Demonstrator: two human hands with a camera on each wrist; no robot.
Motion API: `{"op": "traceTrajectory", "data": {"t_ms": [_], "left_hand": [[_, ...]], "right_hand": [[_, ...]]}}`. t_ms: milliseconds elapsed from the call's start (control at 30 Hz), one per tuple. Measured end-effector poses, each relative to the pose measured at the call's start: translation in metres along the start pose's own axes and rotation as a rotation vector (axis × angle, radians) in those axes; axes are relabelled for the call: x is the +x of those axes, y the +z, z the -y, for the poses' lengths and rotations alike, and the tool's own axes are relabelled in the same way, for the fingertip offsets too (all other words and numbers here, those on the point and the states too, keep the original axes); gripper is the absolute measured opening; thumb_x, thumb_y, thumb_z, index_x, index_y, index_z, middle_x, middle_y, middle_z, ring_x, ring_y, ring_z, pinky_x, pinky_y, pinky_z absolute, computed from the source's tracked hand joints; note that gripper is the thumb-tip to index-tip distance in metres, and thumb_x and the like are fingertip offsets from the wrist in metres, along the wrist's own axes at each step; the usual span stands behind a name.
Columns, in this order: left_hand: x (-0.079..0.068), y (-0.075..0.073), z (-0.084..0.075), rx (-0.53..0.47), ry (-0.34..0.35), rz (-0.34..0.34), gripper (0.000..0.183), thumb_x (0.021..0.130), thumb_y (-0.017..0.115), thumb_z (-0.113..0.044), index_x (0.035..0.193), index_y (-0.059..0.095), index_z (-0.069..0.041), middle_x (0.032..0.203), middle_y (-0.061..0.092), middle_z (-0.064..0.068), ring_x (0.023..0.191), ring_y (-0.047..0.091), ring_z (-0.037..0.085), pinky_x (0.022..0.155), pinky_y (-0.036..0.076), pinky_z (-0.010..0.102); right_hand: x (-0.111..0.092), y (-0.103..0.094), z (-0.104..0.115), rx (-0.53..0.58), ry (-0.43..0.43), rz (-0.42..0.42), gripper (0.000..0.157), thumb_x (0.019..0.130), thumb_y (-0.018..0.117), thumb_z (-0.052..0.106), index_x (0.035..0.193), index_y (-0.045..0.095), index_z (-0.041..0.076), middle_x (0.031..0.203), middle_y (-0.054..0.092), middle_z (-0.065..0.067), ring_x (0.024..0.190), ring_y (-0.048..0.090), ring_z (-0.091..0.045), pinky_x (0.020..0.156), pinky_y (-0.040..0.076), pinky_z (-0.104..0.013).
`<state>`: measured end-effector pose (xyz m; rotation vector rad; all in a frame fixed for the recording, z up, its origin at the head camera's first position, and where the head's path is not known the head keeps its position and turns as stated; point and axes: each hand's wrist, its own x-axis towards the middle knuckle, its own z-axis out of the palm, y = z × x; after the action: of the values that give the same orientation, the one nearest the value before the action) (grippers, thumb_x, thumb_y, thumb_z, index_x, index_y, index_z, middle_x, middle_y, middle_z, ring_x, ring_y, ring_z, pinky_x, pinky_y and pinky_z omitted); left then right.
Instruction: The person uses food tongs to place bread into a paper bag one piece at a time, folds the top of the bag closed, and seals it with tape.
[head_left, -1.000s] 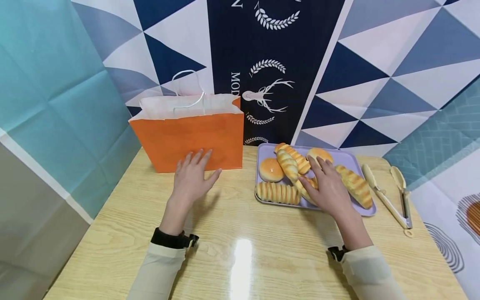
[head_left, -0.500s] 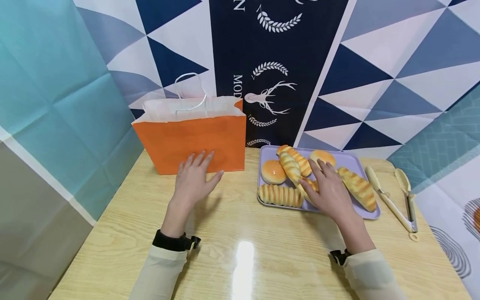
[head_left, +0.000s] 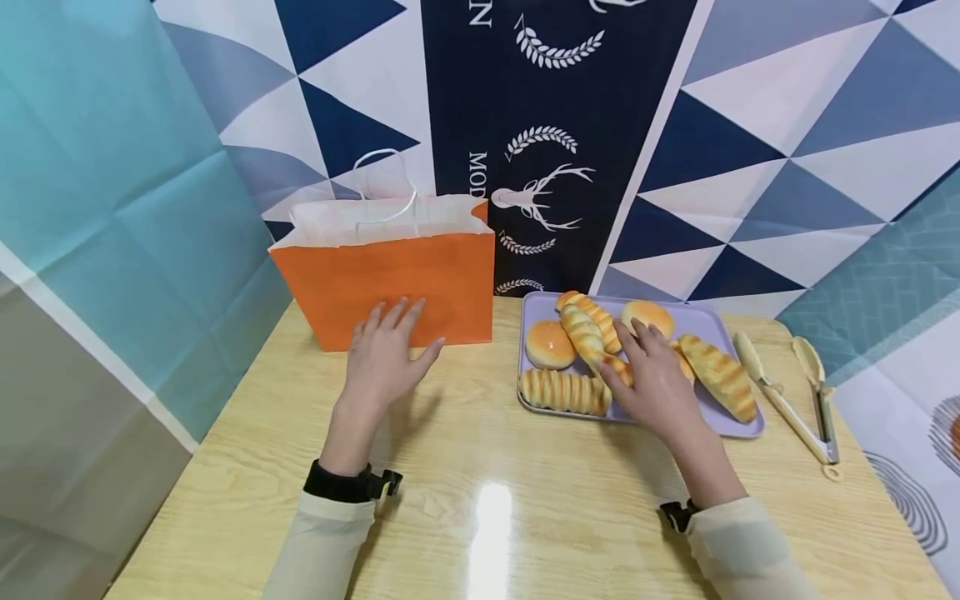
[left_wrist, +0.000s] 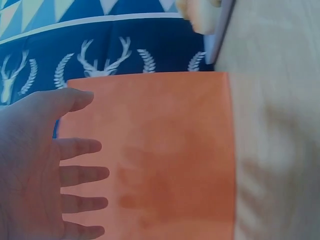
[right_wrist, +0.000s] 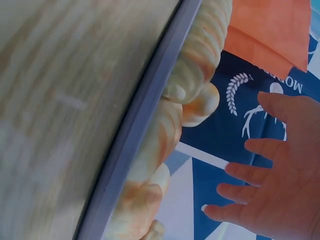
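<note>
In the head view my left hand [head_left: 381,362] is held out in front of the orange paper bag [head_left: 390,279], fingers spread. The left wrist view shows a gap between those fingertips and the bag's front, with nothing held. My right hand [head_left: 660,379] hovers over a purple tray [head_left: 701,321] of bread, its fingers spread and holding nothing. On the tray lie a ridged roll [head_left: 566,392], a round bun [head_left: 550,344], another bun [head_left: 648,318], a long twisted loaf [head_left: 585,332] and a striped loaf [head_left: 718,377]. Some bread is partly hidden under the right hand.
Tongs [head_left: 813,408] lie spread on the wooden table [head_left: 450,467] right of the tray. A patterned cloth [head_left: 555,100] hangs behind the bag and tray. The bag's white rope handle [head_left: 386,179] stands up from its open top.
The head view has shifted slightly, moving the scene a little right and down. Both hands keep nearly the same place and pose; bag and bread have not visibly moved on the table.
</note>
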<state>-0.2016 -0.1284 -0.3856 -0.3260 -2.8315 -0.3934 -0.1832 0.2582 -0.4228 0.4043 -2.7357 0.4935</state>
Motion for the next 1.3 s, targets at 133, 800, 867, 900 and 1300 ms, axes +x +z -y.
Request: {"op": "traceTrajectory", "data": {"t_ms": [133,800,867,900,1300], "left_hand": [[-0.007,-0.011,0.006,-0.009,-0.015,-0.052,0.073,0.092,0.051,-0.061,0.152,0.041,-0.021,0.153,0.041,0.012,0.139,0.029,0.041,0.107,0.030,0.066],[0.004,-0.036,0.076,-0.218,-0.061,-0.709,0.070,0.086,0.067,-0.038,0.148,0.048,-0.012,0.150,0.043,0.018,0.133,0.039,0.035,0.096,0.045,0.063],[0.007,-0.036,0.084,-0.257,-0.076,-0.741,0.073,0.086,0.068,-0.037,0.150,0.044,-0.012,0.152,0.040,0.016,0.135,0.037,0.032,0.102,0.041,0.062],[0.009,-0.036,0.087,-0.278,-0.085,-0.750,0.074,0.086,0.068,-0.037,0.151,0.042,-0.013,0.154,0.038,0.015,0.137,0.036,0.031,0.104,0.038,0.062],[0.018,-0.016,0.135,-0.782,-0.350,-0.515,0.087,0.093,0.057,-0.051,0.160,0.011,-0.021,0.163,0.017,0.002,0.144,0.022,0.023,0.115,0.023,0.057]], "right_hand": [[0.000,0.010,0.006,-0.002,-0.018,-0.002,0.072,0.094,0.063,0.039,0.153,0.037,0.006,0.150,0.035,-0.032,0.136,0.026,-0.052,0.100,0.029,-0.075],[0.047,0.039,0.067,0.095,-0.110,-0.114,0.071,0.095,0.061,0.041,0.155,0.034,0.013,0.157,0.028,-0.022,0.142,0.023,-0.038,0.104,0.034,-0.066],[0.055,0.040,0.072,0.108,-0.115,-0.144,0.072,0.095,0.061,0.039,0.155,0.033,0.014,0.157,0.029,-0.021,0.142,0.025,-0.038,0.103,0.036,-0.066],[0.060,0.040,0.075,0.116,-0.117,-0.159,0.072,0.094,0.062,0.039,0.156,0.032,0.015,0.156,0.030,-0.021,0.142,0.025,-0.037,0.101,0.038,-0.066],[0.112,0.061,0.110,0.302,-0.076,-0.178,0.075,0.096,0.057,0.045,0.156,0.028,0.012,0.154,0.030,-0.020,0.136,0.035,-0.033,0.106,0.036,-0.059]]}}
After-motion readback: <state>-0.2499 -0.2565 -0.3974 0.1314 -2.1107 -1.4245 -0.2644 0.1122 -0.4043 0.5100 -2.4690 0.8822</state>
